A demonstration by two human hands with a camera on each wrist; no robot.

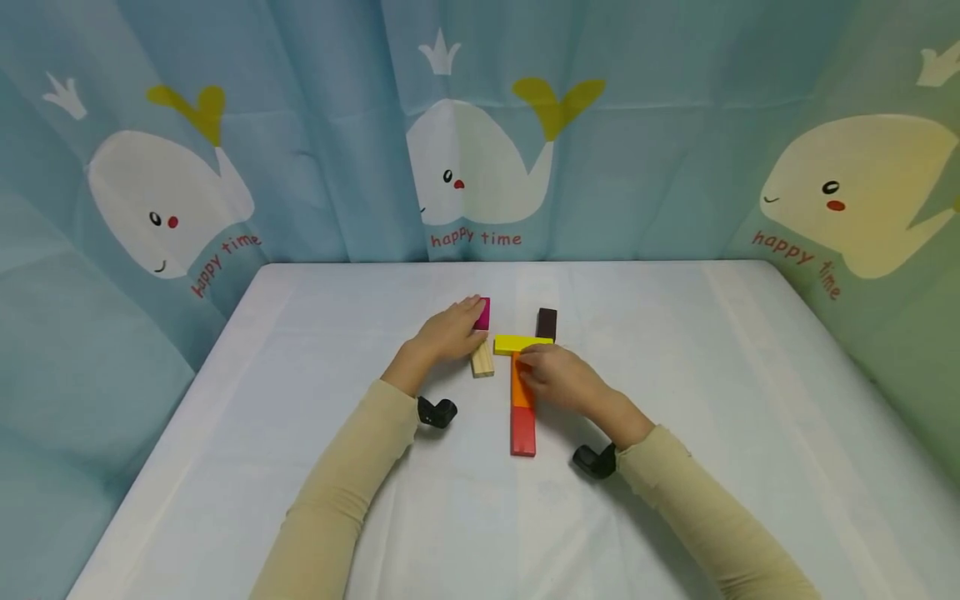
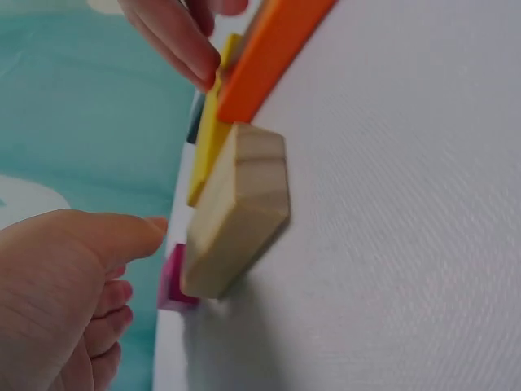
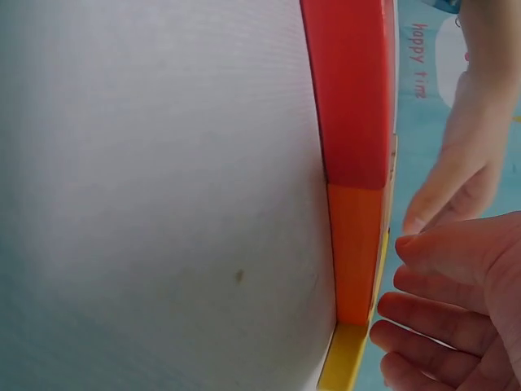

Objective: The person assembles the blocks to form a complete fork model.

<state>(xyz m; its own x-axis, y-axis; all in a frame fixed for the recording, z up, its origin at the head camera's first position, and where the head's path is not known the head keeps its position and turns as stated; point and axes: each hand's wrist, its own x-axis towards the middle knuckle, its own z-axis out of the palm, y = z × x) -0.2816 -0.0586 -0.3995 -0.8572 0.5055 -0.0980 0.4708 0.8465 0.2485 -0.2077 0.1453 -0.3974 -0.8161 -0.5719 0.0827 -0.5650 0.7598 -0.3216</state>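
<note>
My left hand [image 1: 450, 330] is by a magenta block [image 1: 484, 313], its fingertips overlapping that block in the head view. Its thumb lies near the top end of a plain wooden block [image 1: 482, 361]; in the left wrist view the thumb stands apart from the wood. My right hand [image 1: 562, 377] hovers at the orange block [image 1: 522, 383], just below the yellow block [image 1: 517, 344], its fingers loosely extended with nothing between them. A red block [image 3: 354, 98] continues the orange one toward me, end to end. The yellow block lies crosswise at the orange block's far end.
A dark brown block [image 1: 547, 323] stands behind the yellow block's right end. All blocks lie on a white-covered table [image 1: 675, 350]. A blue-green curtain [image 1: 645, 183] with whale prints hangs behind it. Black wrist cameras [image 1: 437, 412] stick out beside both wrists.
</note>
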